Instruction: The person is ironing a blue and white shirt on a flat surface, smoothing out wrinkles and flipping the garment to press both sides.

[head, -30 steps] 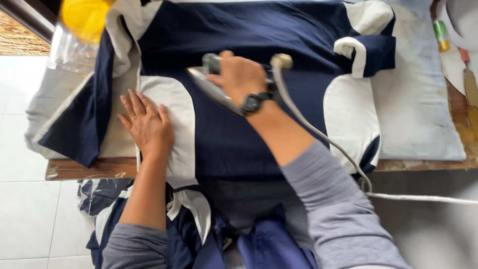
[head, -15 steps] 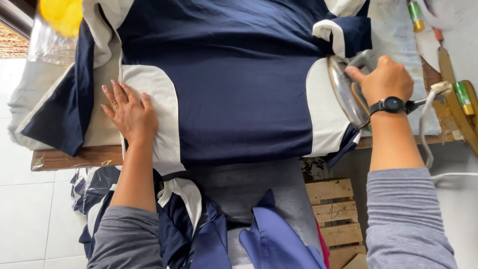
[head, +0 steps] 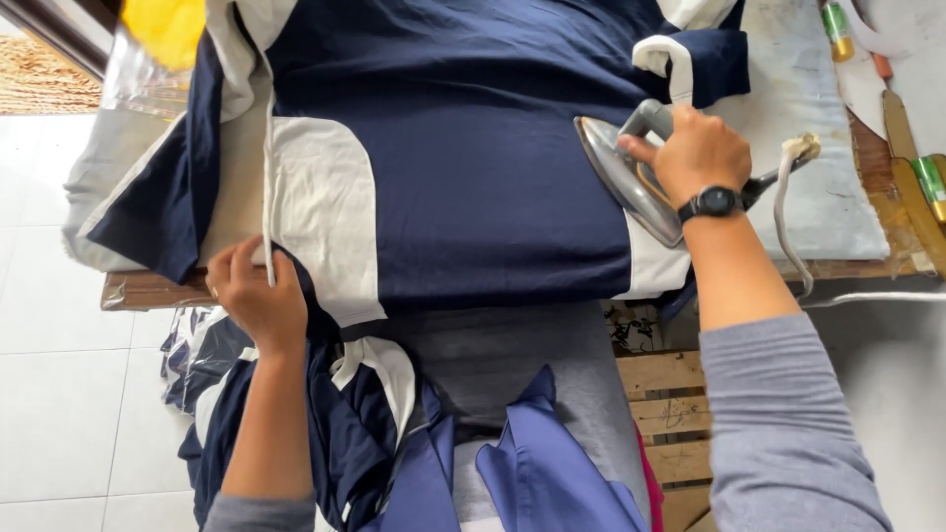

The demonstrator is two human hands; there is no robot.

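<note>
A navy garment [head: 453, 167] with white panels lies spread flat over a padded table [head: 828, 197], its body filling most of the covered top. The right hand [head: 695, 153] is closed round the handle of a metal iron [head: 626, 177], which sits tilted on the garment's right side, its pointed nose toward the upper left, where the navy cloth meets a white panel. A black watch [head: 711, 203] sits on that wrist, and the iron's cord [head: 788, 212] loops from behind the hand down over the table's front edge.

The left hand [head: 258, 296] is at the front left edge of the table, fingers curled shut on the garment's hem where a white panel and a thin white cord [head: 266, 177] come down. Left of it, a navy sleeve [head: 163, 202] lies folded over the grey padding.

Below the table edge, more navy and white garments [head: 345, 424] hang or lie in a heap in front of the person, with a blue cloth [head: 542, 473] beside them. A wooden crate [head: 670, 394] stands under the table on the right. A clear bag [head: 148, 59] with something yellow in it sits at the upper left corner. Along the far right edge lie narrow tools [head: 912, 158], too small to tell apart. The floor [head: 59, 394] is white tile.
</note>
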